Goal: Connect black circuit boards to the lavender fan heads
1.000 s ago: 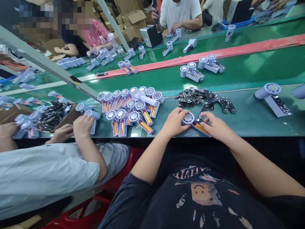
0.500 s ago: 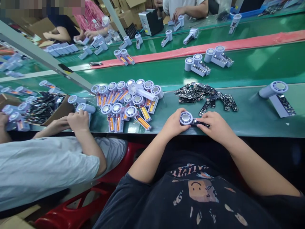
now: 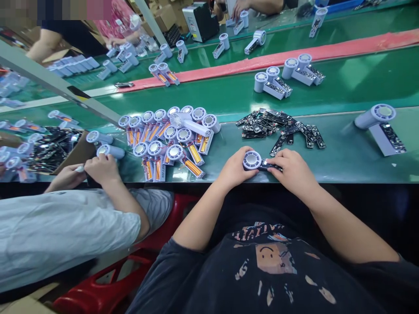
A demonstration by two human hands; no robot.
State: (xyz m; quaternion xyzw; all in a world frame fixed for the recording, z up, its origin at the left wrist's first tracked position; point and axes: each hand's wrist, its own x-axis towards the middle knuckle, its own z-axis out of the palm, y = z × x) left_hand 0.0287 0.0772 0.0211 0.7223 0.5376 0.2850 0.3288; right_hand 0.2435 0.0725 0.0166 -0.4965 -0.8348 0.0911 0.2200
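Head view: bench edge across the middle of the frame; the left hand (image 3: 238, 169), just right of centre, is curled round the round head of a lilac fan unit (image 3: 252, 160), thumb at the near side, fingers at the far side, grille facing up; the right hand (image 3: 291, 166), close beside it, has thumb and fingers pinched on a dark circuit board (image 3: 268, 165) at the unit's handle end; whether the board sits fully in the handle I cannot tell, fingers covering part of it.

Just beyond the hands, a loose heap of circuit boards (image 3: 262, 123), some overlapping, some fanned out toward the right; left of centre, a close-packed group of fan units (image 3: 175, 152), many with orange strips showing in open handles, one unit lying across the others; at the right of the frame, a lone fan unit (image 3: 382, 112) on the green bench (image 3: 343, 163), dark board visible in its handle.

Upper right of centre, four more fan units (image 3: 272, 72) in pairs on the green belt (image 3: 209, 98); a red strip (image 3: 242, 66) runs behind them; at left, a co-worker's hands (image 3: 103, 168) near a carton (image 3: 77, 152) of dark boards; lower left, a red stool (image 3: 108, 279).
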